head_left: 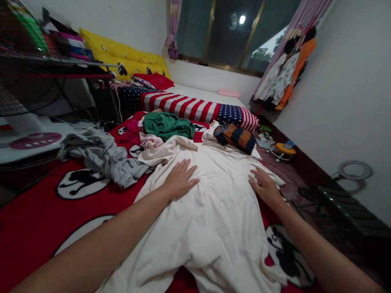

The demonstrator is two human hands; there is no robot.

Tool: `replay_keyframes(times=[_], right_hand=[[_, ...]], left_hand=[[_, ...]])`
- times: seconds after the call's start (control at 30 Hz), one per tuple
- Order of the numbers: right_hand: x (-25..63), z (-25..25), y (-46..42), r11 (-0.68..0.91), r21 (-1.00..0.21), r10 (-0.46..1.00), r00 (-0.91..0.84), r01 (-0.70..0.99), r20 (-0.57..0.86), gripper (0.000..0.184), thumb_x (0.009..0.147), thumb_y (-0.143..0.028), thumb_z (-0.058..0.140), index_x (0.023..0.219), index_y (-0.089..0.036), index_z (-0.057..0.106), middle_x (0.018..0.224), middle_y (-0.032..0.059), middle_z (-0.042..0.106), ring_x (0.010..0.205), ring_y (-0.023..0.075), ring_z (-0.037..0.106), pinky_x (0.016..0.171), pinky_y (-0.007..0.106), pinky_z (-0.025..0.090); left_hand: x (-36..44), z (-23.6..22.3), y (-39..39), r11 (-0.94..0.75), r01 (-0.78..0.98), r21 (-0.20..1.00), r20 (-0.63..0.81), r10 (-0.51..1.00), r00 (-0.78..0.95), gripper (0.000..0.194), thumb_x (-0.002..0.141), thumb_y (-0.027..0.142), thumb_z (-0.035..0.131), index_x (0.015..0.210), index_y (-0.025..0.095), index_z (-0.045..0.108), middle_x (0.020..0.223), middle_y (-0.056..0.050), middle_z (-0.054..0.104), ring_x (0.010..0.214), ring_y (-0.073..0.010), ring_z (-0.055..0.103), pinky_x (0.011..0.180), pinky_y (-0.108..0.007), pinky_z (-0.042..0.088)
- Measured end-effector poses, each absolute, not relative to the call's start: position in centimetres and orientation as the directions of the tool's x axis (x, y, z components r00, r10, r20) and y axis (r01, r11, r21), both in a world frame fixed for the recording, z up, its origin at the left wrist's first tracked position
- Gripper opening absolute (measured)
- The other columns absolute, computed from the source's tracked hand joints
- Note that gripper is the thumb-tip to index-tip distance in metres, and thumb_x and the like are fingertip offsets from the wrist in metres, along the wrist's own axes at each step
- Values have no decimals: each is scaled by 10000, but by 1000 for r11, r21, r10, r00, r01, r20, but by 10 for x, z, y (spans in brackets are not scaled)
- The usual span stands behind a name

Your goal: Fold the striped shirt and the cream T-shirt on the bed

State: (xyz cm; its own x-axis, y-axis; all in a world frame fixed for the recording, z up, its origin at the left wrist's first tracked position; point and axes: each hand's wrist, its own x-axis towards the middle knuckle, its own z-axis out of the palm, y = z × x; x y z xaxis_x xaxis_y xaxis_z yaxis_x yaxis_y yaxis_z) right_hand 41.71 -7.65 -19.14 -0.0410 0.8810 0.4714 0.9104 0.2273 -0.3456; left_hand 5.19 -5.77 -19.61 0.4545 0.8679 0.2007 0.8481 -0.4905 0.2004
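Note:
A cream-white garment [214, 203] lies spread and wrinkled over a red blanket [27, 219]. Its near end divides into two parts with red fabric showing between them; its exact kind I cannot make out. My left hand [181, 179] rests flat on the garment's upper left area, fingers spread. At the right edge of the same cloth, my right hand [265, 185] touches it with fingers apart. Just beyond the garment are a crumpled green garment [168, 125] and an orange and navy striped garment [236, 137]. Grey clothing [104, 156] lies in a heap to the left.
Pink clothing [149, 140] is bunched beside the green piece. A fan base [36, 140] stands at the left. Behind is a bed edge with a striped, starred cover [189, 106]. On the floor at right are a yellow-topped stool [285, 149] and a dark slatted bench [351, 207].

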Motion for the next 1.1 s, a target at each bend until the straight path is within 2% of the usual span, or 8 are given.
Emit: replay_keyframes(times=[0.17, 0.4, 0.57, 0.67, 0.73, 0.83, 0.97, 1.1], right_hand=[[392, -165, -172, 323, -448, 904, -132, 834, 406, 254, 855, -372, 546, 1014, -233, 686, 1180, 95, 640, 1112, 246, 595, 983, 412, 463], [387, -155, -259, 232, -588, 972, -165, 775, 166, 190, 853, -377, 594, 959, -264, 703, 930, 55, 720, 839, 216, 691, 726, 293, 576], [386, -167, -282, 335, -528, 940, -237, 780, 246, 205, 857, -327, 606, 1030, -289, 708, 1036, 68, 713, 946, 224, 688, 818, 286, 574], [387, -171, -281, 403, -520, 913, -294, 753, 282, 201, 886, -275, 575, 1027, -285, 718, 1051, 64, 710, 953, 195, 690, 826, 235, 562], [387, -173, -276, 431, -512, 900, -318, 743, 297, 204, 875, -277, 600, 1040, -293, 718, 1055, 64, 705, 940, 186, 692, 809, 218, 562], [387, -180, -267, 439, -502, 896, -320, 745, 307, 193, 865, -297, 616, 1021, -308, 729, 1065, 76, 690, 942, 195, 682, 773, 236, 570], [385, -183, -258, 434, -494, 898, -317, 753, 305, 134, 850, -310, 626, 891, -301, 752, 1047, 92, 681, 951, 220, 667, 771, 282, 571], [386, -170, -256, 420, -564, 905, -282, 711, 318, 130, 831, -326, 635, 897, -295, 743, 1059, 88, 697, 981, 234, 669, 810, 295, 572]], left_hand=[[52, -196, -58, -495, 850, 177, 212, 863, 458, 572, 934, 506, 382, 1401, 184, 449, 1533, -145, 300, 1430, -297, 218, 1155, -451, 187], [45, -194, -58, -518, 829, 209, 161, 855, 494, 546, 926, 452, 426, 1398, 178, 449, 1536, -143, 292, 1433, -292, 212, 1153, -447, 192], [4, -174, -70, -607, 700, 377, -25, 748, 663, 624, 884, 440, 502, 1436, 170, 396, 1569, -129, 200, 1448, -265, 164, 1156, -387, 197], [-32, -154, -88, -577, 646, 500, -98, 703, 704, 570, 867, 477, 504, 1369, 207, 499, 1551, -90, 274, 1408, -263, 289, 1133, -361, 257], [-55, -144, -100, -505, 660, 555, -82, 757, 648, 522, 856, 499, 494, 1284, 215, 586, 1460, -82, 445, 1294, -266, 463, 1059, -340, 372], [-84, -140, -117, -374, 747, 550, -9, 892, 453, 489, 810, 500, 525, 1166, 190, 656, 1147, -83, 675, 975, -247, 643, 838, -311, 503], [-107, -151, -135, -222, 859, 461, 4, 969, 248, 518, 703, 496, 623, 1094, 157, 639, 890, -57, 685, 683, -198, 621, 648, -292, 482], [-110, -162, -143, -129, 916, 380, -22, 989, 148, 447, 679, 507, 630, 976, 173, 623, 749, -18, 650, 641, -198, 595, 588, -283, 413]])
